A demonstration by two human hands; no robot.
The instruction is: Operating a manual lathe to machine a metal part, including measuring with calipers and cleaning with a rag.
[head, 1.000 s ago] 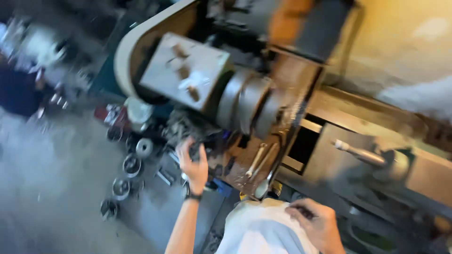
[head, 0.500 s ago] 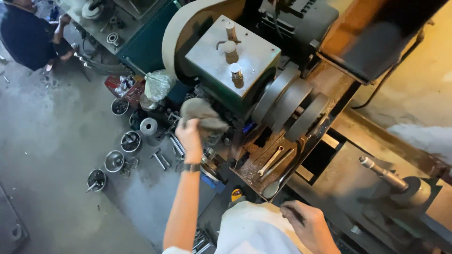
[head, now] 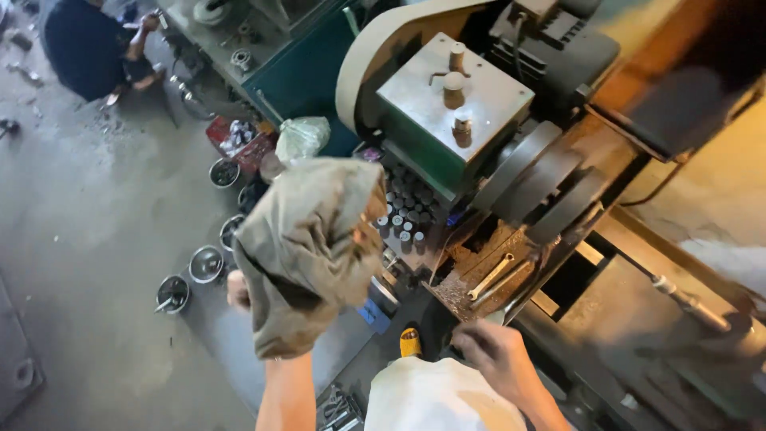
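- A red tray (head: 239, 137) of small parts sits on the floor (head: 88, 239) by the teal cabinet (head: 299, 76), with a pale green bag (head: 303, 136) just beside it.
- Round metal bowls (head: 206, 263) lie in a loose row on the floor; their contents are too small to tell.
- The left hand (head: 239, 291) is raised toward the camera and almost wholly hidden under a grey-brown rag (head: 307, 247); only a bit of it shows at the rag's left edge. Its fingers seem clamped on the rag from beneath, though the grip itself is covered.
- The rag hangs crumpled in the air in front of the lathe (head: 511, 175), its long axis running from upper right down to lower left.
- The right hand (head: 499, 355) rests low at the lathe's edge, near the chip-strewn tray with two wrenches (head: 491, 278); whether its fingers are together or apart cannot be told.
- Another person (head: 88, 52) crouches at upper left, cut off by the frame.
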